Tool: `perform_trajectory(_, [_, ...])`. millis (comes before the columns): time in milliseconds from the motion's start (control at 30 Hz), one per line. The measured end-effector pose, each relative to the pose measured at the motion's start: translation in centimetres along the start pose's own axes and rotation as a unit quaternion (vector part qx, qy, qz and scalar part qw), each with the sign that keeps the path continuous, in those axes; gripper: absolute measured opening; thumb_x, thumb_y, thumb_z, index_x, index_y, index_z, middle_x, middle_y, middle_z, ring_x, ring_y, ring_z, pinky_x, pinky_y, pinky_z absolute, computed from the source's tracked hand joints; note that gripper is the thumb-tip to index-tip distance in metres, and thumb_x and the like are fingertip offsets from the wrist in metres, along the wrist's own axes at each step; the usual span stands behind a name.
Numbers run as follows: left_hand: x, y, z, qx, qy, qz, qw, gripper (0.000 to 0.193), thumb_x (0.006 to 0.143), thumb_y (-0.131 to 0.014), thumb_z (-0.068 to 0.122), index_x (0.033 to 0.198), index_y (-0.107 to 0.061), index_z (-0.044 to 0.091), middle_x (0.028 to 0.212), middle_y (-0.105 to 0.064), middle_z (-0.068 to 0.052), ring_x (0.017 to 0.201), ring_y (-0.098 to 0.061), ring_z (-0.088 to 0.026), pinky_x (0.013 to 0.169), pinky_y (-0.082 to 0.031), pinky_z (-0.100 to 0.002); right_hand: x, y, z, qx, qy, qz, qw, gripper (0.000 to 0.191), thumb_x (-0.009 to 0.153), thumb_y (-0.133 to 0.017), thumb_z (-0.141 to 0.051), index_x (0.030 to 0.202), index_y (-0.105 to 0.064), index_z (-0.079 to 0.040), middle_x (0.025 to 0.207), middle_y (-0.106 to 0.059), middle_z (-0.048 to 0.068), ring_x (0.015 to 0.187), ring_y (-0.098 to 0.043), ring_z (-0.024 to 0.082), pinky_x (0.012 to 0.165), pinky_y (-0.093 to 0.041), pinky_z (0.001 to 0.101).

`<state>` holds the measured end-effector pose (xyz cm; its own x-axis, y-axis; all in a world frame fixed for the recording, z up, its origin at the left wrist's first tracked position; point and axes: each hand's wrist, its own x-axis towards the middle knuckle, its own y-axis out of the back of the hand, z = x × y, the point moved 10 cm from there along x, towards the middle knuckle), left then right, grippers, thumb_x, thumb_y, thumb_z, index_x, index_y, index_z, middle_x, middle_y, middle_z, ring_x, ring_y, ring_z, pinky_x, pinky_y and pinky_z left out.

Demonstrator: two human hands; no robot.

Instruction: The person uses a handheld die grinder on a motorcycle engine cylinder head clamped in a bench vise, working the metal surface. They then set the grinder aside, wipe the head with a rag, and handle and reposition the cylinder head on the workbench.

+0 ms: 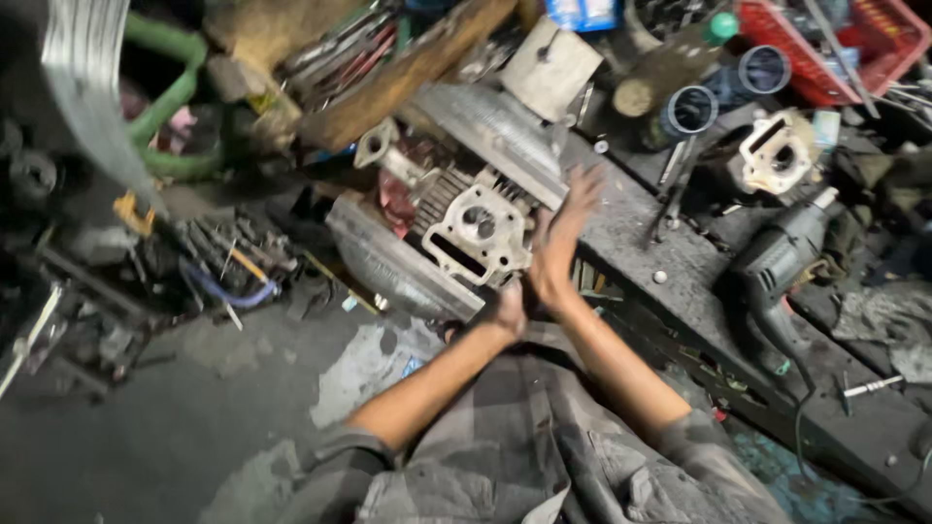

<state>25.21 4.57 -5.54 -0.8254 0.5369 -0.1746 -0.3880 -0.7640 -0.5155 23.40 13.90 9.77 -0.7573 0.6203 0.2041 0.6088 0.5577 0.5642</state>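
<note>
So, head cam: we see our right hand (563,243) w/ fingers spread wide, palm against the side of the engine cylinder head (456,218), which lies tilted at the front edge of the workbench (631,243). Left hand (505,309) sits curled at its lower corner; grip hidden, can't tell. Head is grey cast metal, w/ cooling fins, a round bore and a pale gasket face. A 2nd cylinder block (777,153) and a dark electric drill (791,254) lie on the bench, well apart.
</note>
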Motion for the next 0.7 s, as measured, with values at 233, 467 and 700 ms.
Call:
perform_trajectory(233, [1.4,-2.8,4.1,-0.206,0.070,-0.111,0.970,0.066,0.109,-0.036,0.043,0.161,-0.022,0.004,0.169,-0.025,-0.011,0.156,-0.021,-0.023,0.129,-0.016,-0.040,-1.0,-1.4,1.8,-0.012,-0.043,-0.063,0.997,0.077,0.102,-0.052,-0.024,0.163,-0.010,-0.004,0.169,0.000,0.031,0.157,0.005,0.051,0.127,0.000,0.0556])
perform_trajectory(467, [2.3,-6.7,7.0,-0.238,0.087,-0.155,0.955,0.072,0.108,-0.032,0.045,0.165,-0.010,0.007,0.174,-0.014,-0.009,0.160,-0.012,-0.021,0.131,-0.009,-0.042,-1.0,0.0,-1.1,-0.006,-0.015,-0.028,0.999,0.068,0.111,-0.048,-0.034,0.164,-0.016,-0.006,0.175,-0.003,0.027,0.164,0.000,0.044,0.134,-0.006,0.0545])
perform_trajectory(700, [-0.6,-6.9,6.3,-0.412,0.152,-0.115,0.891,0.074,0.112,-0.030,0.050,0.167,-0.011,0.004,0.175,-0.012,-0.014,0.161,-0.013,-0.028,0.130,-0.009,-0.044,0.5,0.5,-0.2,-0.026,-0.080,-0.021,0.996,0.069,0.110,-0.043,-0.034,0.165,-0.013,-0.006,0.172,0.004,0.026,0.159,0.011,0.045,0.127,0.006,0.0579])
